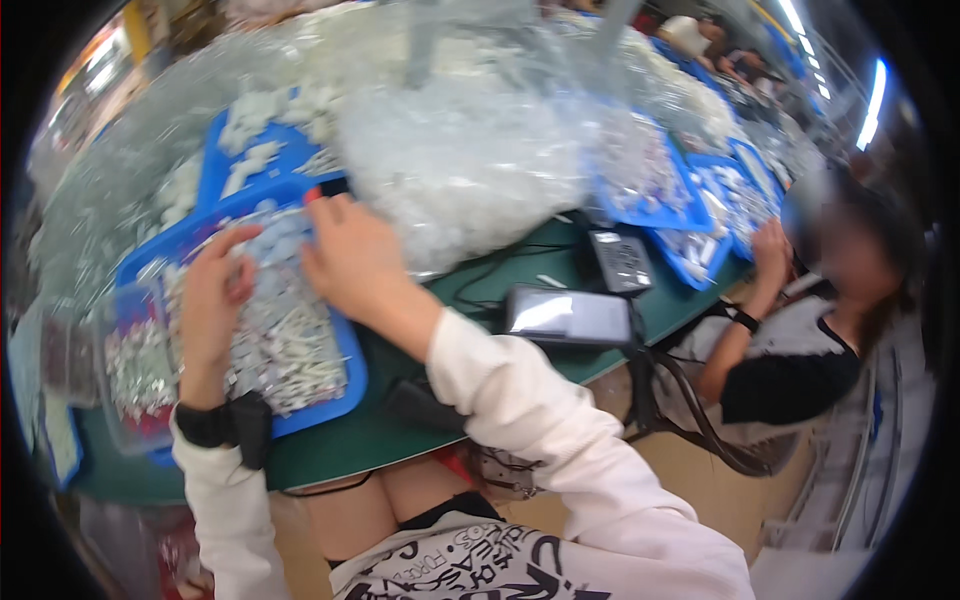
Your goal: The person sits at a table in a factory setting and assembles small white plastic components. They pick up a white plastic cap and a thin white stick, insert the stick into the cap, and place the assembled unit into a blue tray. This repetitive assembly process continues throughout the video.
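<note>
A blue tray point(352, 378) in front of me holds many small white, silvery and clear parts. Over its left side is my left hand point(212, 300), its index finger and thumb apart and the other fingers partly bent. My right hand point(352, 250) hovers at the tray's far right edge, fingers bent and thumb apart from them. A small orange-red spot shows at a fingertip of that hand; I cannot make out whether it is a thing or the nail. Nothing shows plainly held in either hand.
A clear plastic box point(140, 375) of small parts stands at the tray's left. Behind lie another blue tray point(215, 165) and a large clear bag point(470, 160) of white pieces. A phone-like device point(570, 317) and black box point(615, 260) lie right. A co-worker point(810, 330) sits beyond, near more trays.
</note>
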Demonstrator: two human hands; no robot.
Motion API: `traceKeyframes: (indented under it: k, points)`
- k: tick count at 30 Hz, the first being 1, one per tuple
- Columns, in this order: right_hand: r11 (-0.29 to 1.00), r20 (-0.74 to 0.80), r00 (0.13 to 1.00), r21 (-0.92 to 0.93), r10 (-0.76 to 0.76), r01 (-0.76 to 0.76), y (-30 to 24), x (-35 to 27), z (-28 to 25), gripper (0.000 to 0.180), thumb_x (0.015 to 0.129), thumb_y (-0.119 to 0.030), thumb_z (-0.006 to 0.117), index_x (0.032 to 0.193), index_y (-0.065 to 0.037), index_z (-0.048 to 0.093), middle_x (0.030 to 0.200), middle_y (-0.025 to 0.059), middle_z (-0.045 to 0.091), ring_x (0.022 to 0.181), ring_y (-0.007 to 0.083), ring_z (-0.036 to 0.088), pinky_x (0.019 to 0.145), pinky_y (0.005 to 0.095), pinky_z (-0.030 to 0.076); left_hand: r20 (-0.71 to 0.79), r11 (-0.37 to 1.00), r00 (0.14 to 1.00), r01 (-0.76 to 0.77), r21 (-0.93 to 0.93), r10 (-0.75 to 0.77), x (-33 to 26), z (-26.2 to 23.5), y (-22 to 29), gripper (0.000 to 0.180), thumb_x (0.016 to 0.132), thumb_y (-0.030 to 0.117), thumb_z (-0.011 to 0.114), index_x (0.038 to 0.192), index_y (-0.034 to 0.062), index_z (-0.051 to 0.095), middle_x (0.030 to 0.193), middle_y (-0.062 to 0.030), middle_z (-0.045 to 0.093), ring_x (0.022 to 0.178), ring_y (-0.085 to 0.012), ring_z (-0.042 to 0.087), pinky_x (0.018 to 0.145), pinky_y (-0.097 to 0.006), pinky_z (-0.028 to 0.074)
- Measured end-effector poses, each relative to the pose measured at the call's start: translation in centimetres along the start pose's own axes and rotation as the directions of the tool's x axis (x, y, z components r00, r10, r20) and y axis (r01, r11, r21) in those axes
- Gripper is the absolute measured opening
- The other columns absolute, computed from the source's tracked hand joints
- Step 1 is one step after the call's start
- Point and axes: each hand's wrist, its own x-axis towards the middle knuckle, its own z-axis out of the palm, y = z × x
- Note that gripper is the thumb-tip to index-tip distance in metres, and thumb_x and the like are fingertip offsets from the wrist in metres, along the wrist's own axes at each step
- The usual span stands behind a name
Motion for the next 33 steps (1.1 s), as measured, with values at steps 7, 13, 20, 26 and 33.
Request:
traceKeyframes:
  k: [7,13,20,26,33]
  points:
    - [0.942,-0.293,0.954,0.299,-0.062,0.153,0.3,1.1,-1.8,0.031,0.071,0.009,0.046,0.097,-0.003,0.058,0.099,0.0164,0.057,0.091,0.0366,0.056,0.079,0.0421,0.046,0.196,0.975,0.98,0.01,-0.22,0.034,-0.5,0.5,1.4,0.032,0.094,0.016,0.05,0.12,-0.001,0.046,0.114,-0.0215,0.06,0.086,-0.0148,0.057,0.081,-0.028,0.044]
    - [0.969,-0.181,0.961,0.09,-0.21,0.228,0.6,1.3,-0.5,0.027,0.068,0.004,0.055,0.094,0.0,0.055,0.098,0.0137,0.055,0.094,0.0325,0.053,0.079,0.0361,0.045,0.161,0.968,0.987,0.029,-0.25,0.012,-0.5,0.8,1.6,0.021,0.095,0.015,0.048,0.109,0.0005,0.051,0.109,-0.0207,0.062,0.089,-0.0185,0.06,0.084,-0.031,0.045]
    - [0.998,-0.031,0.999,-0.055,-0.012,0.011,0.3,2.5,0.3,0.031,0.067,0.0,0.059,0.097,0.001,0.054,0.101,0.0157,0.054,0.095,0.0314,0.053,0.081,0.0394,0.044,0.119,0.949,0.993,0.02,-0.314,0.019,-0.3,0.2,1.3,0.022,0.096,0.018,0.048,0.102,-0.0011,0.057,0.1,-0.0168,0.064,0.083,-0.0176,0.06,0.08,-0.031,0.048]
    - [0.994,-0.069,0.992,-0.042,-0.102,0.099,0.6,2.0,2.1,0.031,0.07,-0.007,0.061,0.099,0.002,0.056,0.109,0.0182,0.054,0.095,0.0332,0.054,0.081,0.0425,0.045,0.045,0.959,0.999,0.009,-0.283,0.004,-0.6,0.5,1.3,0.029,0.096,0.024,0.049,0.1,-0.0026,0.06,0.087,-0.0077,0.061,0.08,-0.0154,0.057,0.077,-0.029,0.046]
    - [0.98,-0.196,0.964,0.053,-0.178,0.192,-0.3,1.8,1.5,0.025,0.067,-0.009,0.064,0.091,-0.003,0.061,0.105,0.0143,0.055,0.094,0.0311,0.053,0.08,0.0411,0.043,0.045,0.961,0.999,0.022,-0.277,-0.01,-0.7,0.6,1.6,0.027,0.097,0.021,0.048,0.101,-0.0026,0.059,0.083,-0.005,0.058,0.076,-0.0136,0.055,0.075,-0.029,0.046]
